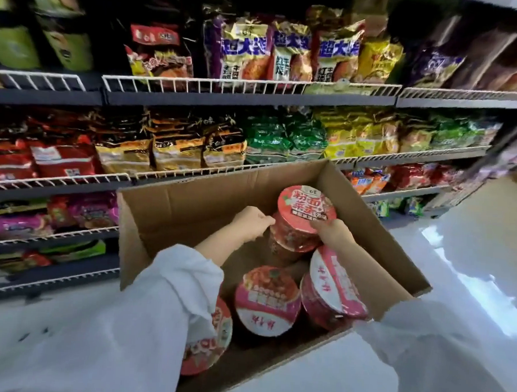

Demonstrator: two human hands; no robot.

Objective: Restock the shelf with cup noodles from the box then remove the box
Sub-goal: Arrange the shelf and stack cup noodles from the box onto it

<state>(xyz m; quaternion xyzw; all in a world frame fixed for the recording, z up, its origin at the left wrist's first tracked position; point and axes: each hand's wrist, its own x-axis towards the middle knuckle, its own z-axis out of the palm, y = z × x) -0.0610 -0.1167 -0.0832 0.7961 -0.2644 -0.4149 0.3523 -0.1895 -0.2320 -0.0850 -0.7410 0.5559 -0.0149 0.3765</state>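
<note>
An open cardboard box [172, 209] stands on the floor in front of the shelf [250, 101]. Inside it lie several red and pink cup noodles. My left hand [251, 224] and my right hand [333, 232] grip one upright red cup noodle [304, 216] from either side at the box's far end. Another cup [266, 301] lies on its side in the middle. One more cup [333, 286] leans at the right. A further cup [211, 337] is partly hidden under my left sleeve.
Wire-fronted shelves hold packed noodle bags: purple and yellow packs [291, 53] on the upper tier, black, green and yellow packs [224, 143] below, red packs [43, 160] at the left. Pale glossy floor [473, 252] spreads to the right of the box.
</note>
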